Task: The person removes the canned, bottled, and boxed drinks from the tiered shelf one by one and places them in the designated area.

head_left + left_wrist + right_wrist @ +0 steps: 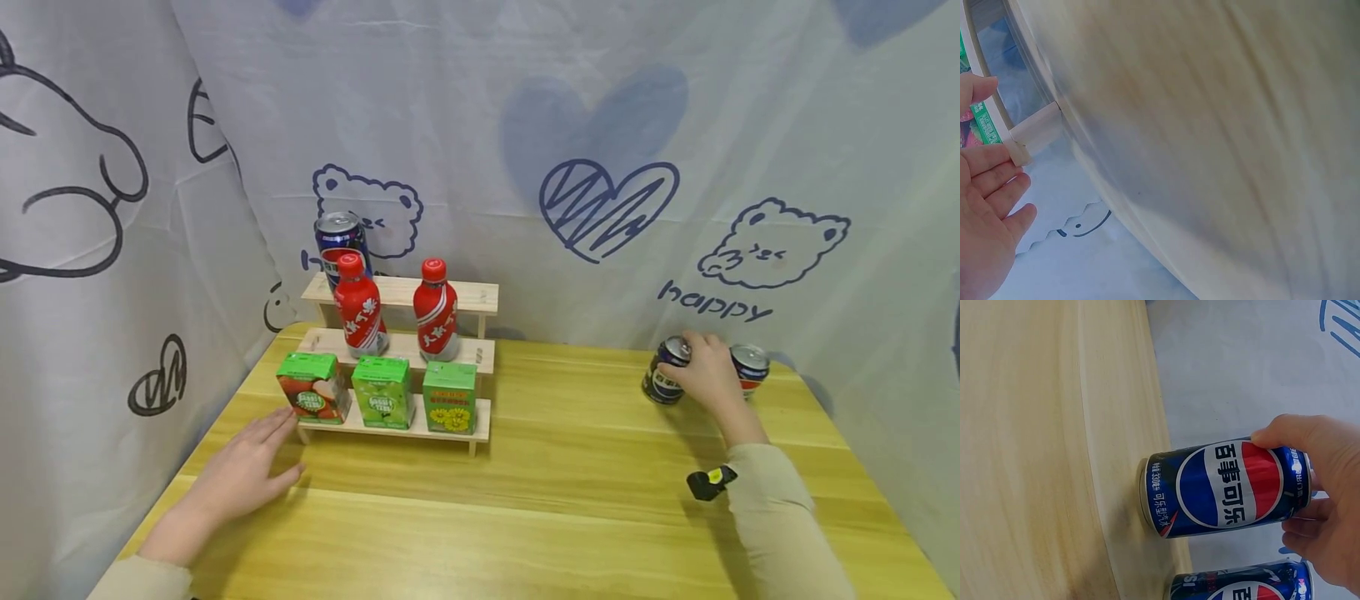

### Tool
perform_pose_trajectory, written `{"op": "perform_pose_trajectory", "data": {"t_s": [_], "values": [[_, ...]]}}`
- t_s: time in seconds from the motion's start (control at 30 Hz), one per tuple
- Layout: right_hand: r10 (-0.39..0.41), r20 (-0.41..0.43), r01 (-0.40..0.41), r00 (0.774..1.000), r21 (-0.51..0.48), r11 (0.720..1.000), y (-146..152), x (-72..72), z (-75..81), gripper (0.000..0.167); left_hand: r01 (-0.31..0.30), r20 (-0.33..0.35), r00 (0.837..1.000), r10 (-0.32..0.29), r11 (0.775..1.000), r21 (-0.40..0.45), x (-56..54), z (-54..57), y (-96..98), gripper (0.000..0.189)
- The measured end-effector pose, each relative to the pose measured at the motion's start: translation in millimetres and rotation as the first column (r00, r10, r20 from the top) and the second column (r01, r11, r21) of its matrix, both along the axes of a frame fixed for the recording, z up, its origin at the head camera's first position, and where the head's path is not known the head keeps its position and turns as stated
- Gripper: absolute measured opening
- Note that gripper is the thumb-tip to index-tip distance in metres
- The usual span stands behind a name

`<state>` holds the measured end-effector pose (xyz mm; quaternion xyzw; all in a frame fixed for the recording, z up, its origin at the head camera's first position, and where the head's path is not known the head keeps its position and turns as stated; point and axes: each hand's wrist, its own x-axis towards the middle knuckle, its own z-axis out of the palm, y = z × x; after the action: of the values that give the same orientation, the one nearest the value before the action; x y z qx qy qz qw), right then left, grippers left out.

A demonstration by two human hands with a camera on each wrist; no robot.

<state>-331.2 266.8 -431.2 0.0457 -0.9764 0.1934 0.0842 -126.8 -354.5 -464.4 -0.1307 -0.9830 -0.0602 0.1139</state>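
Note:
Near the back right of the table, my right hand (708, 371) grips a blue soda can (666, 372) by its upper part. The right wrist view shows the thumb (1275, 432) on one side of this can (1229, 489) and curled fingers on the other. A second soda can (750, 367) stands close on the right, partly behind the hand. My left hand (243, 467) has its fingers extended at the left end of a small wooden tiered shelf (480, 423). In the left wrist view, its fingertips lie right at the shelf's corner (1019, 155), beside a juice box (985, 125).
Several green-topped juice boxes (382, 396) line the lowest tier. Two red bottles (436, 312) stand on the middle tier, and another soda can (341, 242) is at the top tier's left end. A printed white curtain (480, 125) hangs behind the wooden table (570, 467).

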Motion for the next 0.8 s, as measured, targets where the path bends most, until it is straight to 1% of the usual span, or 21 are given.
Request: {"op": "perform_pose_trajectory", "data": {"t_s": [0.2,0.3,0.43,0.6,0.8], "values": [[-0.002,0.01,0.002,1.0,0.015,1.0,-2.3,0.6,2.1,0.072,-0.01,0.016,1.0,0.01,1.0,-0.003,0.3,-0.8,-0.1,0.074],[-0.011,0.02,0.011,1.0,0.026,1.0,-3.6,1.3,3.1,0.076,-0.007,0.017,1.0,0.007,1.0,0.0,0.3,-1.5,-0.5,0.074],[-0.011,0.01,0.011,1.0,0.044,0.999,-4.9,2.1,7.6,0.081,-0.005,0.018,1.0,0.005,1.0,0.004,0.0,-1.5,0.1,0.075],[0.003,-0.028,-0.001,1.0,0.044,0.999,-15.5,6.1,24.7,0.081,-0.008,0.024,1.0,0.008,1.0,0.003,-0.3,-1.8,-0.1,0.075],[0.038,-0.116,-0.034,0.993,0.036,0.999,-34.2,14.8,49.8,0.075,-0.011,0.028,1.0,0.011,1.0,0.002,-0.2,-1.2,-0.8,0.075]]}}
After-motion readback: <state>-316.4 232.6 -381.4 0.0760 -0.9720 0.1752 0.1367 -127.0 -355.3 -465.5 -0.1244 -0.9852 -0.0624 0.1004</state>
